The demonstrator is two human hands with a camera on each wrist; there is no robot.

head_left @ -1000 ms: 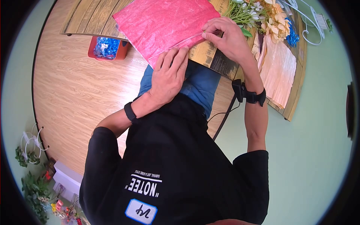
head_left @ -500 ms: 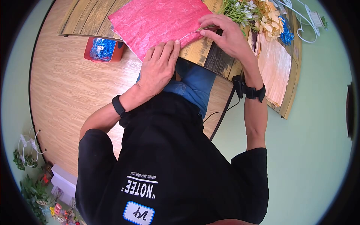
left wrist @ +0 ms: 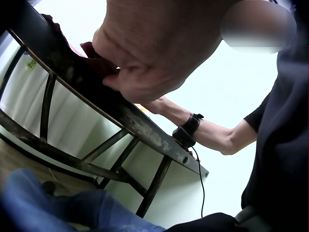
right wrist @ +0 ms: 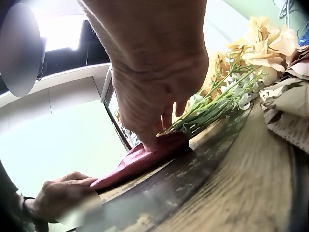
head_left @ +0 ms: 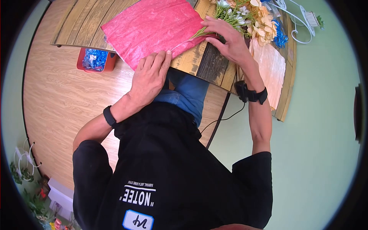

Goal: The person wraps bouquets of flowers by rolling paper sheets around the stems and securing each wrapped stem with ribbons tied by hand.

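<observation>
At left, the red bin (head_left: 110,65) holds blue shreds (head_left: 97,57); the pink crinkled paper (head_left: 153,27) lies on the wooden surface (head_left: 90,25); my left hand (head_left: 148,78) pinches its near edge, fingers together; my right hand (head_left: 232,46) touches its right end, fingers apart, by green stems (head_left: 197,33); then come pale-orange flowers (head_left: 264,30) and peach paper (head_left: 270,69).
</observation>
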